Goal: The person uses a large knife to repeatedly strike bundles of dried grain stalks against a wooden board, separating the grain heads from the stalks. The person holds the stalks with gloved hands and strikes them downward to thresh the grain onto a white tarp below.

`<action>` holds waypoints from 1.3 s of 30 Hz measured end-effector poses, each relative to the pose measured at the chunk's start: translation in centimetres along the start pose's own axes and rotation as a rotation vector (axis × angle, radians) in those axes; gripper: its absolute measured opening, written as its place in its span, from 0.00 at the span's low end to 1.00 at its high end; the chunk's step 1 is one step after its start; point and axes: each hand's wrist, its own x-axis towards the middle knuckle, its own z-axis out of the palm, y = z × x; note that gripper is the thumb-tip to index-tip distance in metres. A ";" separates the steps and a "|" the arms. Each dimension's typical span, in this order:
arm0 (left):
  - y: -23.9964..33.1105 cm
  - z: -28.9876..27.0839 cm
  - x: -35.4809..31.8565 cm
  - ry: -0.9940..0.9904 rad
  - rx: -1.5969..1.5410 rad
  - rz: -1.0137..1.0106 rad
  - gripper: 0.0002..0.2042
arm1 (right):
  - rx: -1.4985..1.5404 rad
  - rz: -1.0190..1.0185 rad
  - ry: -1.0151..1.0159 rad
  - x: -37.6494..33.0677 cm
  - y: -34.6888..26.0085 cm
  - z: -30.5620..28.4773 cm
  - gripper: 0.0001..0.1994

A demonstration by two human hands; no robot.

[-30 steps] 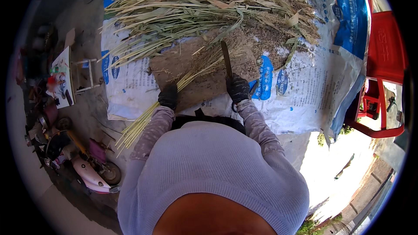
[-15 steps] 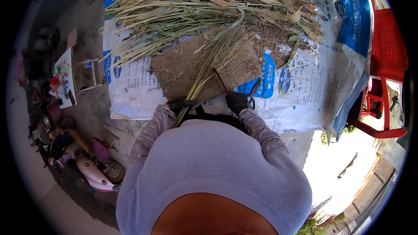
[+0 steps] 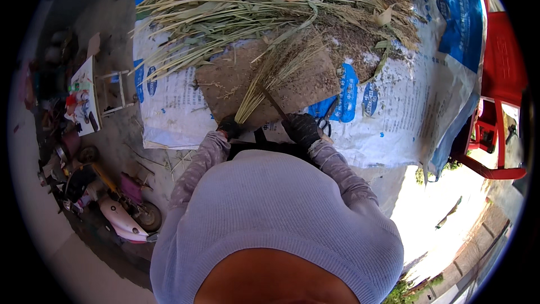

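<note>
Gripping the lower end of a stalk bundle (image 3: 281, 73), the left hand (image 3: 230, 128) is curled tight in its dark glove at the near edge of a rough brown board (image 3: 216, 95), where the feathery seed heads fan out! And the right hand (image 3: 302, 129), gloved too, is wrapped round the near end of a narrow blade (image 3: 274, 102), tip over the stalks. Beneath, a creased white sheet (image 3: 388, 146) shows blue panels (image 3: 461, 17), an oval emblem (image 3: 370, 99), small printed characters (image 3: 419, 101); brittle, leafy straw (image 3: 236, 17) heaps beyond.

Apparent farmyard: stalk heap (image 3: 236, 11), scooter (image 3: 119, 219)
</note>
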 end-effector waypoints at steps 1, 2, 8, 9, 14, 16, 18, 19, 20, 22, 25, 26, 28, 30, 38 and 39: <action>-1.2 0.7 1.0 0.039 0.091 0.014 0.15 | -0.019 -0.033 -0.040 0.9 -0.6 0.8 0.12; -2.8 1.3 1.6 0.096 0.174 0.015 0.14 | -0.032 -0.086 -0.083 1.7 -0.8 1.7 0.12; -3.1 2.7 1.3 0.030 -0.386 -0.258 0.16 | -0.246 0.228 -0.331 3.5 4.8 3.3 0.14; -0.7 2.6 0.4 0.041 -0.346 -0.236 0.19 | -0.198 0.276 -0.126 2.8 8.4 3.6 0.12; -1.7 2.3 0.9 0.066 -0.422 -0.400 0.23 | -0.199 0.658 -0.068 6.2 12.5 -4.4 0.15; -1.4 2.4 0.9 0.079 -0.401 -0.394 0.23 | -0.178 0.588 -0.033 6.2 10.3 -4.8 0.15; -1.5 2.4 0.5 0.103 -0.355 -0.381 0.23 | -0.122 0.314 -0.007 5.7 5.1 -3.5 0.15; -1.1 2.3 0.7 0.105 -0.323 -0.366 0.23 | -0.142 0.137 -0.032 4.7 3.4 -1.3 0.14; -1.0 2.0 0.5 0.125 -0.288 -0.374 0.23 | -0.115 -0.018 -0.111 4.4 1.2 -0.1 0.13; -0.4 1.9 0.3 0.150 -0.221 -0.379 0.23 | -0.213 -0.103 -0.196 2.9 1.8 3.9 0.13; 1.6 1.3 -1.2 0.138 -0.194 -0.432 0.21 | -0.194 0.107 -0.164 1.8 6.8 4.5 0.14; -0.7 1.7 -0.5 0.126 -0.134 -0.273 0.21 | -0.199 0.176 -0.125 2.4 9.0 2.9 0.15; -5.6 2.5 1.4 0.103 -0.047 -0.103 0.19 | -0.183 0.478 -0.098 3.7 12.3 0.3 0.17; -4.8 2.8 2.2 0.094 -0.036 -0.224 0.18 | -0.120 0.740 -0.030 4.5 14.4 -2.4 0.18; -2.8 2.0 1.4 -0.008 -0.166 -0.329 0.21 | -0.195 -0.215 -0.395 3.1 3.5 3.9 0.12; -4.7 2.3 1.5 0.011 -0.180 -0.276 0.21 | -0.210 -0.181 -0.350 3.3 4.1 4.7 0.13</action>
